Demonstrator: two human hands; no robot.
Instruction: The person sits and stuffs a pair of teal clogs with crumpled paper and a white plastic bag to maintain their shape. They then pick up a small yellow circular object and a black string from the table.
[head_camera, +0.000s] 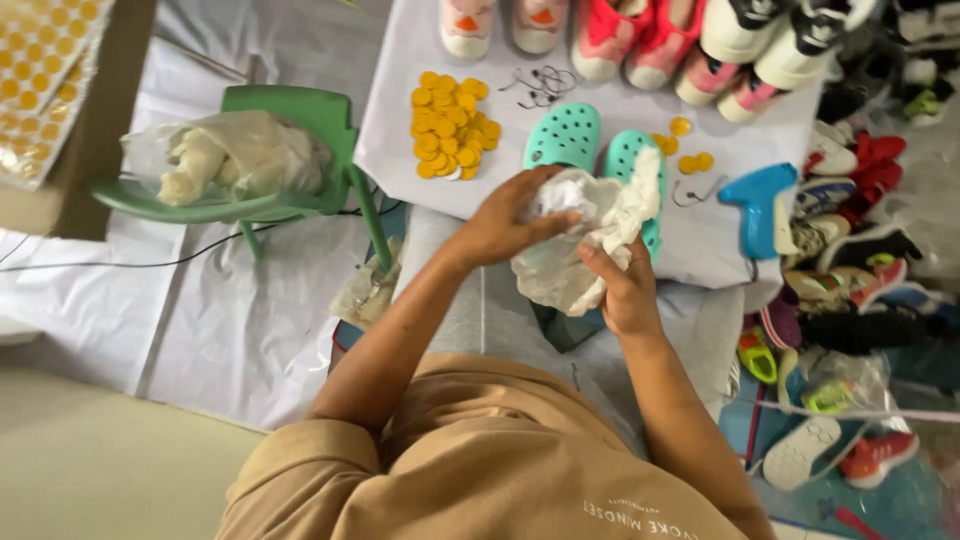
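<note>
both hands mid-frame on the crumpled white paper (580, 235): left hand (505, 222) closed over its top left, right hand (628, 290) pinching its lower right, just below the teal clogs (570, 135).

White crumpled paper (580, 240), mint-green perforated clogs (565, 135), yellow round tags (450, 125), a blue tagging gun (760, 205), a green plastic chair (300, 115).

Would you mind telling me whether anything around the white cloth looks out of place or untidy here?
A few yellow discs lie apart from the main yellow pile, beside the teal clogs. Mixed shoes sit jumbled at the right. Both hands, left hand and right hand, grip crumpled white paper.
</note>
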